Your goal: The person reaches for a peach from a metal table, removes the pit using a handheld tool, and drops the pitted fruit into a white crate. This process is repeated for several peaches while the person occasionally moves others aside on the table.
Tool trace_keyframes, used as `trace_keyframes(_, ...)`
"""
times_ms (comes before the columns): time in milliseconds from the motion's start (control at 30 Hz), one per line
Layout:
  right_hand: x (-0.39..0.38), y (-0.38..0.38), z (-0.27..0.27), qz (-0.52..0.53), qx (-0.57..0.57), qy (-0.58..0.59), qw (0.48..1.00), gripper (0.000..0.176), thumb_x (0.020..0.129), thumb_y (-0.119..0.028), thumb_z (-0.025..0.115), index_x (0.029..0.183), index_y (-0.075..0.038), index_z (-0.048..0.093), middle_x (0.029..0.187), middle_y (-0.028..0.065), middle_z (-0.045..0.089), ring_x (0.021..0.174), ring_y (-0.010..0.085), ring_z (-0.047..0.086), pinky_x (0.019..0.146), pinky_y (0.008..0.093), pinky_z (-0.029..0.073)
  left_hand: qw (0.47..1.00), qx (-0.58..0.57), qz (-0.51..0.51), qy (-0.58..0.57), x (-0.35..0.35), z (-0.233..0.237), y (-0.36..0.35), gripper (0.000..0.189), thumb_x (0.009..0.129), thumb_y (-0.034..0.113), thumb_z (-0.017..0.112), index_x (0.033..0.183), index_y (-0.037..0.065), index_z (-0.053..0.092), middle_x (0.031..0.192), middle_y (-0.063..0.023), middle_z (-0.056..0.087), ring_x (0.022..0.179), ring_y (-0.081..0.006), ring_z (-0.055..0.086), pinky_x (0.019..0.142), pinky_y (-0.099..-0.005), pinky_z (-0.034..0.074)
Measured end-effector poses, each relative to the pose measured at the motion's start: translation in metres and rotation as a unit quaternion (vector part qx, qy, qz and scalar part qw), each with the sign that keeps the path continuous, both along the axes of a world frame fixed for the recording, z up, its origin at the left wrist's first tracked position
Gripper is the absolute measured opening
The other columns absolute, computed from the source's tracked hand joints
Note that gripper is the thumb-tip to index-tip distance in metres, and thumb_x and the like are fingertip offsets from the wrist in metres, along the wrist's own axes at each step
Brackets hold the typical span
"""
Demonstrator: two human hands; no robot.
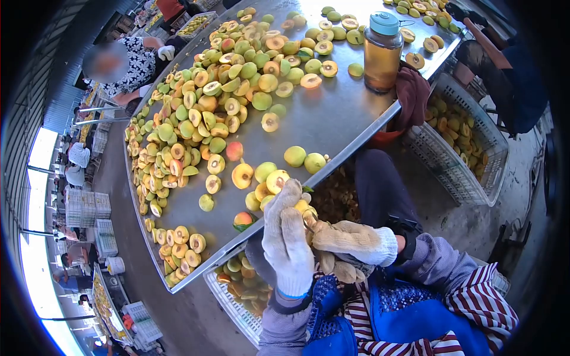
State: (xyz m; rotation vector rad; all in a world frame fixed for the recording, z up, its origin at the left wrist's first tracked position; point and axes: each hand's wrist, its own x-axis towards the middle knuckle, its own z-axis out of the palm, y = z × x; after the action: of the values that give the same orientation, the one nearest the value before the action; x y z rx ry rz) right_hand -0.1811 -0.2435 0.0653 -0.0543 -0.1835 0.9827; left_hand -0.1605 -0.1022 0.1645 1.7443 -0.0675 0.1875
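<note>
My left hand [288, 237], in a white knitted glove, is raised at the table edge with its fingers together and bent round a yellow peach [302, 207]. Close against it, my right hand [350, 242], in a stained glove, is closed; its fingertips meet at the peach, and what they pinch is too small and covered to name. Just beyond my left fingertips lies a cut peach half [277, 180]. Whole green-yellow peaches [294, 156] and another half [242, 176] rest nearby on the metal table [249, 133].
A large heap of halved peaches [202, 113] covers the table's far left. A bottle [381, 56] with a teal lid stands by a dark red cloth [412, 95]. Crates of peaches sit below right [457, 139] and below left [237, 296]. Other people work around.
</note>
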Motion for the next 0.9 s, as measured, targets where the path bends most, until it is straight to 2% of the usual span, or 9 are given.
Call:
trace_keyframes(67,0.004,-0.003,-0.001,0.008,-0.016,-0.037,0.999,0.041,0.101,-0.031,0.053,0.106,0.009,0.057,0.070,0.0221,0.064,0.056,0.0269,0.067,0.044,0.0355,0.051,0.972,0.170,0.008,-0.161,0.003,-0.017,0.007,0.044,0.102,0.024,0.041,0.132,-0.007,0.051,0.125,-0.0225,0.058,0.110,-0.0288,0.058,0.095,-0.0392,0.047)
trace_keyframes(100,0.005,-0.007,0.009,-0.002,-0.054,-0.054,0.997,0.040,0.102,-0.032,0.052,0.103,0.007,0.059,0.067,0.0212,0.064,0.054,0.0260,0.066,0.040,0.0348,0.050,0.970,0.174,0.014,-0.170,0.003,-0.018,0.006,0.048,0.104,0.031,0.040,0.132,-0.007,0.051,0.121,-0.0185,0.060,0.107,-0.0251,0.058,0.091,-0.0358,0.048)
trace_keyframes(233,0.009,-0.009,0.041,0.017,-0.240,-0.075,0.968,0.045,0.100,-0.041,0.053,0.096,0.003,0.061,0.060,0.0123,0.062,0.048,0.0187,0.062,0.039,0.0287,0.047,0.984,-0.131,-0.078,0.093,0.006,-0.011,0.014,0.054,0.104,0.040,0.040,0.133,-0.004,0.049,0.117,-0.0187,0.060,0.104,-0.0231,0.059,0.087,-0.0347,0.050)
trace_keyframes(300,0.008,-0.006,0.059,-0.023,-0.383,-0.167,0.908,0.047,0.100,-0.046,0.053,0.094,0.001,0.061,0.058,0.0078,0.061,0.046,0.0150,0.060,0.040,0.0263,0.046,0.977,-0.181,-0.044,0.105,0.001,-0.016,0.011,0.055,0.103,0.042,0.040,0.133,-0.003,0.049,0.117,-0.0192,0.059,0.104,-0.0232,0.059,0.085,-0.0348,0.052)
trace_keyframes(400,0.006,-0.002,0.074,-0.030,-0.477,-0.191,0.857,0.046,0.098,-0.049,0.053,0.093,-0.004,0.061,0.058,0.0041,0.060,0.045,0.0123,0.058,0.040,0.0246,0.045,0.972,-0.213,0.005,0.103,-0.005,-0.023,0.003,0.056,0.103,0.044,0.039,0.134,-0.002,0.048,0.116,-0.0195,0.059,0.104,-0.0236,0.059,0.083,-0.0349,0.053)
trace_keyframes(533,-0.003,0.003,0.080,-0.073,-0.522,-0.203,0.825,0.031,0.097,-0.037,0.061,0.095,-0.005,0.059,0.069,0.0014,0.062,0.053,0.0072,0.059,0.046,0.0201,0.045,0.975,-0.208,0.028,0.072,-0.011,-0.033,0.004,0.056,0.104,0.044,0.038,0.134,-0.002,0.047,0.118,-0.0203,0.059,0.105,-0.0243,0.059,0.083,-0.0354,0.054)
trace_keyframes(633,-0.007,0.007,0.079,-0.173,-0.570,-0.327,0.733,0.031,0.095,-0.036,0.064,0.098,-0.005,0.060,0.074,-0.0001,0.061,0.057,0.0062,0.059,0.048,0.0198,0.045,0.956,-0.254,0.038,0.144,-0.009,-0.033,0.009,0.056,0.104,0.044,0.037,0.134,-0.002,0.047,0.121,-0.0182,0.057,0.107,-0.0242,0.059,0.084,-0.0361,0.054)
trace_keyframes(733,-0.006,0.007,0.078,-0.182,-0.507,-0.282,0.794,0.032,0.096,-0.037,0.062,0.100,-0.006,0.060,0.073,-0.0005,0.061,0.057,0.0061,0.058,0.048,0.0204,0.045,0.964,-0.240,0.039,0.105,-0.011,-0.029,0.004,0.056,0.104,0.044,0.035,0.134,-0.002,0.047,0.123,-0.0158,0.054,0.107,-0.0246,0.059,0.084,-0.0360,0.053)
trace_keyframes(900,-0.006,0.003,0.081,-0.060,-0.514,-0.213,0.829,0.035,0.097,-0.040,0.060,0.106,-0.007,0.062,0.067,0.0006,0.060,0.053,0.0077,0.058,0.047,0.0232,0.045,0.977,-0.204,0.057,0.006,-0.019,-0.030,-0.005,0.056,0.104,0.045,0.034,0.131,-0.003,0.048,0.124,-0.0148,0.053,0.106,-0.0254,0.059,0.085,-0.0363,0.051)
